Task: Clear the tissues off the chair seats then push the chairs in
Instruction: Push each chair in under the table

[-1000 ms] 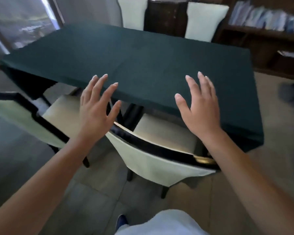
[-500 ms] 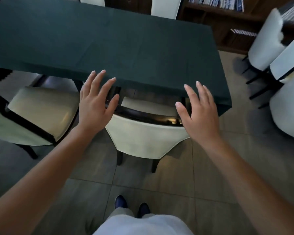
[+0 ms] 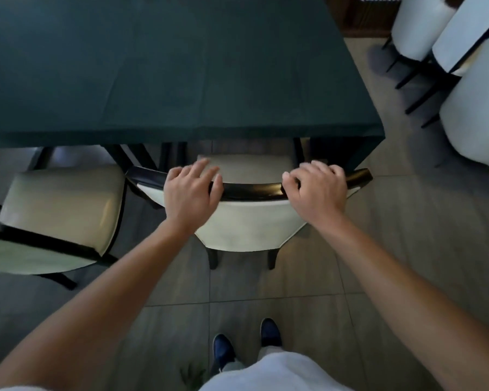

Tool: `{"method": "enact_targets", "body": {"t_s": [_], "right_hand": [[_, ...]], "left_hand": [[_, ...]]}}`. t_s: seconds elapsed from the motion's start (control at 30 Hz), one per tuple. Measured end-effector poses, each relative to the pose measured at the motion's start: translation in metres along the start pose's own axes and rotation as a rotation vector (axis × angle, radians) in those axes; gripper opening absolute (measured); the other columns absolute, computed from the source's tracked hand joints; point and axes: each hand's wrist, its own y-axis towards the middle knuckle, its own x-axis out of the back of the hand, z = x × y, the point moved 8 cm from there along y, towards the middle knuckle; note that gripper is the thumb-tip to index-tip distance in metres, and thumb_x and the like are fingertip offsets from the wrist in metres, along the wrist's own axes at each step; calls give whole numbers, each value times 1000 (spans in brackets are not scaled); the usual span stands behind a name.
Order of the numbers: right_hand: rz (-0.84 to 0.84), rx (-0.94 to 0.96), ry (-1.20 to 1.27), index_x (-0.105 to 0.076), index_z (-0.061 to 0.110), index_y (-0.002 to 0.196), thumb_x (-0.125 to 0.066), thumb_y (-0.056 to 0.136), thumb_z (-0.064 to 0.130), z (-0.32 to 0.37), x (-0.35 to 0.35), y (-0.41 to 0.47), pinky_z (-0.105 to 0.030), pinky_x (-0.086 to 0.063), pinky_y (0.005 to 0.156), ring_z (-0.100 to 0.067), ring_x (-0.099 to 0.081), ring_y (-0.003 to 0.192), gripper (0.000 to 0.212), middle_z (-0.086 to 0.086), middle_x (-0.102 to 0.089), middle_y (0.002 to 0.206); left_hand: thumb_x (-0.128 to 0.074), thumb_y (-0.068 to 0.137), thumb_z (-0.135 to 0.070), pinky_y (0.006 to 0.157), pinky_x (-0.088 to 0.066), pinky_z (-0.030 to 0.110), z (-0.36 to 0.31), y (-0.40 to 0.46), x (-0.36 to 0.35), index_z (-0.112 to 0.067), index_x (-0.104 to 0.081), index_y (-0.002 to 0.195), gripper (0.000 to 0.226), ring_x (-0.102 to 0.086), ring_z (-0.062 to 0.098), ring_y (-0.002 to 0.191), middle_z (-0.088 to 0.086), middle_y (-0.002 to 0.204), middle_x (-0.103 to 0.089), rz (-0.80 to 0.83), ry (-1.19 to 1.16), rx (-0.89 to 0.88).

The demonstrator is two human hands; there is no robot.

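Change since half a second ago: both hands down from open, raised hovering onto the glossy black top rail (image 3: 251, 191) of the cream-upholstered dining chair (image 3: 246, 230) directly ahead.
Left hand (image 3: 191, 193): laid over the rail left of centre, fingers loosely spread and curling forward over it, not clenched.
Right hand (image 3: 316, 190): on the rail right of centre, fingers (image 3: 292, 176) curled tight round it.
Chair position: front of cream seat (image 3: 246, 167) already beneath the edge of the dark green tablecloth (image 3: 181, 80); visible part of seat bare, no tissue seen.
Second cream chair with black trim (image 3: 60, 210): to the left, angled, pulled further out, seat likewise bare.
Stacked white chairs (image 3: 463, 52): far right, well apart.
Assessment: tissue clearing apparently done here; contact made for the push, with the left chair probably next.
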Motion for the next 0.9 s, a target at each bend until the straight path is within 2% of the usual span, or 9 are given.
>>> {"method": "enact_targets", "body": {"t_s": [0.07, 0.13, 0.27, 0.37, 0.43, 0.5, 0.57, 0.77, 0.9], "right_hand": [[-112, -30, 47, -75, 21, 78, -34, 103, 44, -2, 6, -4, -38, -43, 84, -17, -63, 82, 53, 4, -74, 82], [-204, -25, 61, -73, 19, 73, -41, 102, 36, 0, 8, -4, -36, -41, 75, -17, -60, 71, 46, 4, -71, 73], [-290, -6, 53, -74, 18, 75, -46, 97, 28, 12, -1, 4, -36, -39, 69, -19, -60, 70, 37, 3, -72, 73], [-375, 63, 90, -75, 18, 77, -45, 93, 26, 10, -1, 6, -37, -39, 67, -23, -62, 71, 36, 2, -73, 75], [-432, 96, 106, -78, 18, 85, -43, 93, 26, 5, 1, 8, -38, -42, 73, -26, -66, 80, 37, -1, -77, 88], [-476, 44, 68, -78, 20, 101, -46, 92, 27, 2, 2, 7, -40, -43, 90, -28, -65, 106, 35, -4, -74, 119], [-511, -81, 63, -76, 21, 114, -46, 93, 26, 1, 0, -3, -47, -39, 106, -29, -56, 128, 37, -5, -63, 141], [-584, -144, 176, -79, 22, 109, -42, 98, 26, 6, -1, 5, -46, -35, 111, -28, -54, 129, 39, -2, -66, 136], [-622, -177, 193, -75, 22, 121, -39, 102, 27, 19, -7, -13, -57, -28, 120, -32, -47, 140, 41, -10, -58, 147]], "left_hand": [[-39, 106, -34, 72, -45, 37, 1, 5, -1, -21, -78, 88, 45, -70, 24, 74, -2, 87, -76, -37, -7, -66], [-41, 104, -33, 65, -46, 36, 9, 11, -4, -21, -78, 83, 44, -68, 23, 66, -3, 76, -74, -51, -1, -107], [-41, 104, -33, 68, -46, 37, 27, 20, -3, -20, -80, 86, 44, -70, 23, 70, -2, 80, -76, -77, -24, -78], [-40, 107, -33, 81, -43, 41, 26, 11, 1, -19, -77, 98, 40, -67, 25, 84, -1, 92, -76, -108, -10, -109], [-40, 108, -35, 99, -41, 44, 31, -1, 1, -17, -72, 110, 37, -62, 28, 103, 2, 107, -72, -88, -9, -120], [-36, 108, -39, 117, -32, 51, 40, -12, -3, -13, -64, 126, 42, -53, 32, 123, 8, 123, -64, -50, 22, -101], [-32, 107, -41, 121, -26, 53, 45, -19, -10, -12, -59, 130, 46, -48, 32, 128, 12, 128, -60, -89, 35, -73], [-30, 106, -45, 116, -29, 49, 53, 1, -16, -13, -64, 124, 50, -49, 29, 121, 12, 124, -62, -212, -30, -40], [-31, 106, -43, 122, -23, 53, 50, -11, -14, -18, -62, 129, 46, -48, 31, 131, 14, 133, -61, -245, -90, 21]]}}
